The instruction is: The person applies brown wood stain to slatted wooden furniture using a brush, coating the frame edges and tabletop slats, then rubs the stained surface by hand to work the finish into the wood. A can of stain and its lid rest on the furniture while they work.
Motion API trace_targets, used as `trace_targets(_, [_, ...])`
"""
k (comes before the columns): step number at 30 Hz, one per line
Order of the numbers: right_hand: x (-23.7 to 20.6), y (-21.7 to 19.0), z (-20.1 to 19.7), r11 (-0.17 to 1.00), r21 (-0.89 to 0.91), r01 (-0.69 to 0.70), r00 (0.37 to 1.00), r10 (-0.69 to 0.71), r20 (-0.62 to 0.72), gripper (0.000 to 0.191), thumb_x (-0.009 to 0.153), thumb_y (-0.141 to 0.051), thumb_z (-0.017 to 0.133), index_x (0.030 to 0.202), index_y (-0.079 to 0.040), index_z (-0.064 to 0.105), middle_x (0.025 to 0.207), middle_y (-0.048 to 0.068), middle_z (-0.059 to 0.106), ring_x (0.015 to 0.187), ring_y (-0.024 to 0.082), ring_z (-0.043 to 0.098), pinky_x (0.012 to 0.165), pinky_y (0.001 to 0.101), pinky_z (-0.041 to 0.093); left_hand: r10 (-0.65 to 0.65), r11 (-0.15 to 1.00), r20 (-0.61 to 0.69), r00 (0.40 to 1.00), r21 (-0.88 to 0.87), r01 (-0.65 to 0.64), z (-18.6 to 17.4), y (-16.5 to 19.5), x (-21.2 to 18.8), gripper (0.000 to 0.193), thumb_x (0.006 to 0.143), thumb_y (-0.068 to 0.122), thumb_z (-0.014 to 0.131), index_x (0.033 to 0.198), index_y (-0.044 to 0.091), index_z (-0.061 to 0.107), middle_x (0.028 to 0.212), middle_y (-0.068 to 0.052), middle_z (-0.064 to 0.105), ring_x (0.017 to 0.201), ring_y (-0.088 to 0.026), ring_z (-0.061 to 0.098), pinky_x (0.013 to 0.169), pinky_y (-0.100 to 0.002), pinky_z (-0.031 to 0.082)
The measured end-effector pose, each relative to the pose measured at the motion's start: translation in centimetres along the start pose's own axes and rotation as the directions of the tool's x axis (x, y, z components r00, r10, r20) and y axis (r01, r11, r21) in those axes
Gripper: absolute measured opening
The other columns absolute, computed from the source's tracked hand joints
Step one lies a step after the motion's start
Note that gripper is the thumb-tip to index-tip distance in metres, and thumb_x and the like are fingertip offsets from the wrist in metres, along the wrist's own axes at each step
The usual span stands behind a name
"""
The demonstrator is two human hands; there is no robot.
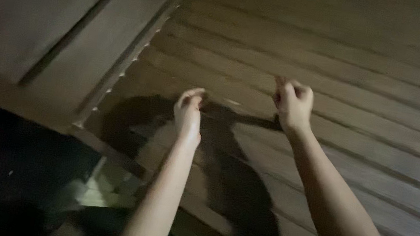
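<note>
Reaching hands (curled) near shutter.

Motion blur hides whatever the left hand and right hand pinch.

Both hands are raised before a slatted shutter, the left hand lower and left of the right hand. A panelled frame stands left of the shutter; a blurred, perhaps tiled surface lies below.
</note>
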State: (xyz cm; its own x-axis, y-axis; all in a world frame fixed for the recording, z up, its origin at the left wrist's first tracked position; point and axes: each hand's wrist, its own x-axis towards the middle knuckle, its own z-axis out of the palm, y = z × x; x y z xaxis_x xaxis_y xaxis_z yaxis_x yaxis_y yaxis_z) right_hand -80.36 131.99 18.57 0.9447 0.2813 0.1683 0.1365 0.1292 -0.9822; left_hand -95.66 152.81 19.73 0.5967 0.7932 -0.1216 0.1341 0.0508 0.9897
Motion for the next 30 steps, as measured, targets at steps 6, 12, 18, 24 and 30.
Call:
trace_targets(6, [8.9,7.2,11.9,0.912,0.403,0.082,0.967,0.025,-0.254,0.024,0.1,-0.032,0.056,0.089,-0.011,0.055,0.087,0.003,0.058,0.081,0.015,0.053,0.075,0.0361,0.049,-0.081,0.983,0.075,0.994,-0.162,0.092,-6.7,0.3,5.0,0.028,0.095,0.019,0.051,0.117,0.012,0.066,0.116,-0.002,0.072,0.113,-0.017,0.066,0.103,-0.043,0.042])
trace_targets(12, [9.5,8.8,0.9,0.665,0.746,-0.036,0.957,0.237,-0.165,0.038,0.109,-0.049,0.045,0.106,-0.013,0.054,0.097,0.004,0.049,0.088,0.02,0.047,0.085,0.0403,0.046,-0.129,0.978,0.088,0.988,-0.152,0.141,-7.7,-1.1,7.6,0.031,0.093,0.025,0.053,0.118,0.012,0.066,0.112,-0.001,0.073,0.107,-0.017,0.066,0.102,-0.041,0.043])
trace_targets(18, [8.1,5.6,-5.5,0.965,0.26,-0.043,0.99,0.077,-0.121,0.037,0.106,-0.045,0.046,0.113,-0.009,0.042,0.105,0.01,0.046,0.096,0.025,0.044,0.082,0.0466,0.038,-0.132,0.961,0.115,0.985,-0.227,0.156,-9.3,-2.1,9.3,0.035,0.093,0.026,0.055,0.122,0.011,0.065,0.116,-0.002,0.072,0.112,-0.017,0.066,0.105,-0.038,0.04])
trace_targets(24, [9.7,10.9,10.8,0.99,-0.087,-0.112,0.984,0.099,-0.146,0.058,0.096,-0.052,0.058,0.13,-0.007,0.045,0.128,0.013,0.053,0.118,0.025,0.054,0.102,0.0452,0.048,-0.105,0.977,0.038,0.994,-0.185,0.111,-10.6,-2.0,10.8,0.036,0.092,0.025,0.055,0.123,0.011,0.065,0.119,-0.004,0.07,0.114,-0.017,0.066,0.103,-0.04,0.044])
trace_targets(30, [11.8,10.6,8.6,0.923,0.383,0.037,0.938,0.1,-0.332,0.023,0.103,-0.041,0.053,0.102,-0.018,0.06,0.101,-0.002,0.059,0.095,0.012,0.053,0.085,0.0363,0.044,-0.094,0.973,0.075,0.993,-0.203,0.107,-9.9,-1.5,11.4,0.035,0.093,0.023,0.053,0.122,0.008,0.064,0.117,-0.006,0.071,0.113,-0.02,0.066,0.101,-0.04,0.042])
